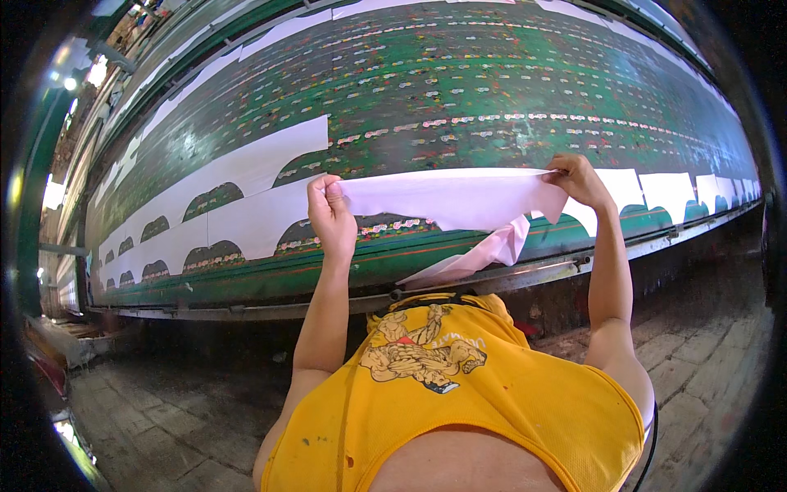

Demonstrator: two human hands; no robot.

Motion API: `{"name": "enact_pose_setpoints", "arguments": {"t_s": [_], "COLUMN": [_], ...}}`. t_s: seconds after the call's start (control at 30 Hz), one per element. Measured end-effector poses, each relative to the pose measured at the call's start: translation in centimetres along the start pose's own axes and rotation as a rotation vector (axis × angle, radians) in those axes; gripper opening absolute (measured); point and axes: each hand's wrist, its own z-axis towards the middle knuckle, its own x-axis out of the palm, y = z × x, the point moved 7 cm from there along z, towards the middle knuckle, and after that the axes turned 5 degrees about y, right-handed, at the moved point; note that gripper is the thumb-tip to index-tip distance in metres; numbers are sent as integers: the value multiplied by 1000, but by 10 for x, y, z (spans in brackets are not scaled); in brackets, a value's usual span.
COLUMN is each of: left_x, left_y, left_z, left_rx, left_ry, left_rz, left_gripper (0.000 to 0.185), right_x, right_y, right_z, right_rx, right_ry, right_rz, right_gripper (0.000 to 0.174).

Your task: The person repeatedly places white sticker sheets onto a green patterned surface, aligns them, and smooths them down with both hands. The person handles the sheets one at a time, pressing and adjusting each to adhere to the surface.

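A white cut fabric piece (449, 194) is stretched between my two hands above the near edge of a long green printing table (393, 258). My left hand (332, 206) pinches its left end, thumb over the cloth. Its right upper corner is gripped by my right hand (575, 178). Below the held edge, a twisted part of white cloth (476, 255) droops toward the table's rail; whether it belongs to the same piece I cannot tell. Flat white pieces with curved cutouts (264, 212) lie to the left, and similar white pieces (667, 190) continue to the right.
A metal rail (492, 283) runs along the table's near edge, close to my waist. Rows of small colourful printed marks (467, 120) cover the tabletop. More white pieces (393, 6) line the far edge. A green post (37, 166) stands at left, above a paved floor (166, 424).
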Motion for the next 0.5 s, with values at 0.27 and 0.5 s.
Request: {"name": "enact_pose_setpoints", "arguments": {"t_s": [0.27,0.5], "left_x": [-24,-48], "left_y": [8,59], "left_z": [-1,-10], "left_rx": [90,56], "left_ry": [-246,-302], "left_rz": [53,34], "left_gripper": [15,18], "right_x": [7,50], "right_y": [1,-16], "right_z": [-8,-10], "right_rx": [-90,65], "right_ry": [146,239], "right_rz": [586,600], "right_gripper": [7,21]}}
